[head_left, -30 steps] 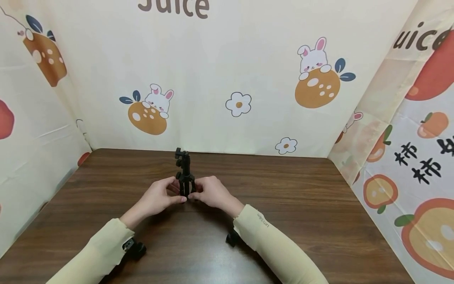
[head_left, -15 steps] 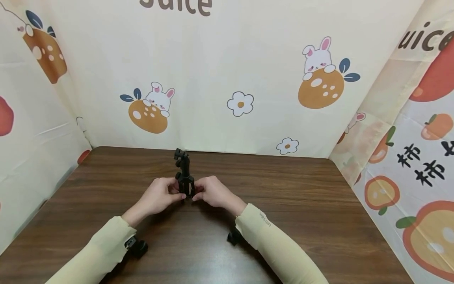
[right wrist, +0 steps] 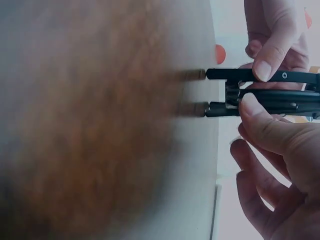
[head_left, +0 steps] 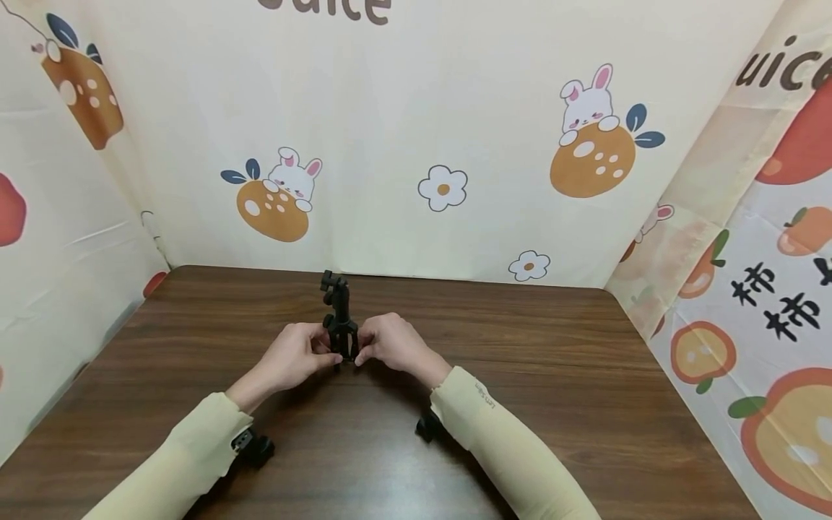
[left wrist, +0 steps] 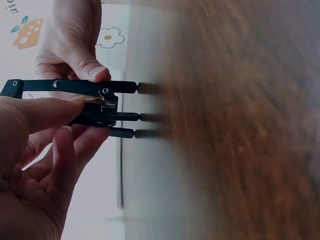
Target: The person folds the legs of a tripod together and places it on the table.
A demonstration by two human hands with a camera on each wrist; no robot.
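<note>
A small black tripod stands upright between both hands, its head on top and its legs drawn close together. My left hand pinches a leg on the left side, thumb in front and fingers behind. From the right, my right hand pinches another leg low down. The left wrist view shows the leg tips right at the tabletop, with the left thumb lying along the legs. In the right wrist view, the right thumb presses near the metal braces joining the legs; its other fingers are partly behind them.
The brown wooden table reaches back to a cream printed curtain. More printed cloth hangs along the right side. A small black camera is strapped at the left sleeve, another at the right.
The right hand has risen slightly, and its thumb has shifted from the front of the tripod to its right side. The left hand keeps its hold. The head view has shifted a little.
</note>
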